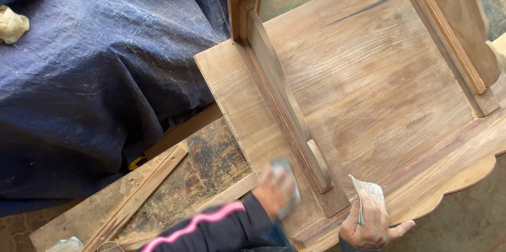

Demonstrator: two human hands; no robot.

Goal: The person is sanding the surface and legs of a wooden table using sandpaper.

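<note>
Sanding is in hand: the left hand presses a grey sanding pad on the upturned wooden furniture piece, beside its rail. The right hand, grip closed, holds folded sandpaper. The next stroke calls for even pressure along the grain.

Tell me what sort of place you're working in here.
Most likely a woodworking or furniture workshop. An upturned wooden table of bare wood lies on a worn wooden bench, the left hand and the right hand each hold sandpaper against it, and a blue tarp covers something alongside.
</note>
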